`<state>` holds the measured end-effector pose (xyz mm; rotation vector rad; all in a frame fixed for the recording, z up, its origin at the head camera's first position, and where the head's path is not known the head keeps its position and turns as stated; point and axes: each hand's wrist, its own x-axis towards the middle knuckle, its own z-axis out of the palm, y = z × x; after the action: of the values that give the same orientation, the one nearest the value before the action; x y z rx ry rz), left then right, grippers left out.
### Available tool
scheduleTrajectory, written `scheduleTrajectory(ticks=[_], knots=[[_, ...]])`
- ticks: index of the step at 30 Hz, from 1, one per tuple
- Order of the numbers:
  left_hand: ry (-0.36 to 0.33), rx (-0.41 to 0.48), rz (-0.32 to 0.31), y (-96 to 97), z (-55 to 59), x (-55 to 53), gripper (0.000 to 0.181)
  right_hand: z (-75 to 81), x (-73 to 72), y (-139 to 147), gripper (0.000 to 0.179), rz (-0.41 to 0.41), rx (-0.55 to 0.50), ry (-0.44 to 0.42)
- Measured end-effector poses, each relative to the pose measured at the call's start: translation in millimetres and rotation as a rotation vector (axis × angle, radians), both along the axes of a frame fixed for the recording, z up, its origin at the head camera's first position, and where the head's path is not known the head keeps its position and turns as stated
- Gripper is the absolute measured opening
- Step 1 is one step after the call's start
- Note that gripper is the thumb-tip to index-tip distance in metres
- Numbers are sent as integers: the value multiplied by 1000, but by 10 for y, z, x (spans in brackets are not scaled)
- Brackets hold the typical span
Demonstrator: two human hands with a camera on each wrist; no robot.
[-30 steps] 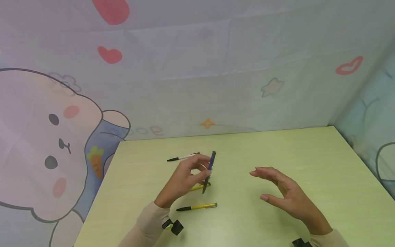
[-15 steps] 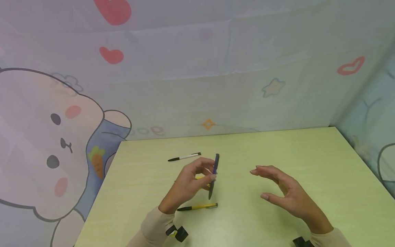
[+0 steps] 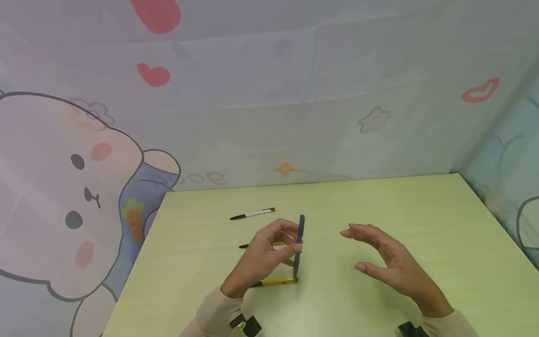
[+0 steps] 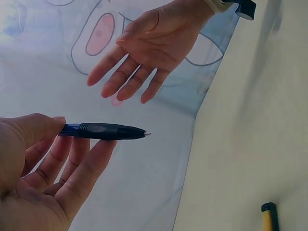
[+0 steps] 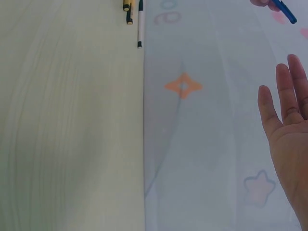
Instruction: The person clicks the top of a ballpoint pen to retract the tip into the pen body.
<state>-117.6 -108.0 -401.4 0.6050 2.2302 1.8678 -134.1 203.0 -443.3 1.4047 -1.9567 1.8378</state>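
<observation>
L grip [image 3: 265, 252] pinches blue pen [image 4: 110, 131] abv tbl [image 3: 438, 224]; R grip [image 3: 396, 267] well apart.

Fingers [image 4: 87, 177] pinching blue pen [image 4: 108, 131], right hand [image 4: 156, 45] beyond

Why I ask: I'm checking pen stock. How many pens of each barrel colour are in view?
Blue: 1, the blue pen in the left hand
White: 1, the white pen
Yellow: 2, the near yellow pen and the middle yellow pen
Total: 4 pens
</observation>
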Motion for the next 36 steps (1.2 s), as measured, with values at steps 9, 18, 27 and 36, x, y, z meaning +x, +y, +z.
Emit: scheduleTrajectory(ticks=[9, 18, 27, 36], knots=[[-2, 10, -2, 38, -7, 4, 28, 73, 6, -37, 81, -11, -4, -6], [-4, 32, -10, 70, 2, -8, 28, 117, -31, -87, 83, -15, 7, -14], [-6, 53, -22, 97, 11, -14, 28, 225, -31, -169, 84, -8, 14, -1], [-23, 61, -16, 132, 3, -9, 29, 163, -96, -201, 89, -23, 39, -8]])
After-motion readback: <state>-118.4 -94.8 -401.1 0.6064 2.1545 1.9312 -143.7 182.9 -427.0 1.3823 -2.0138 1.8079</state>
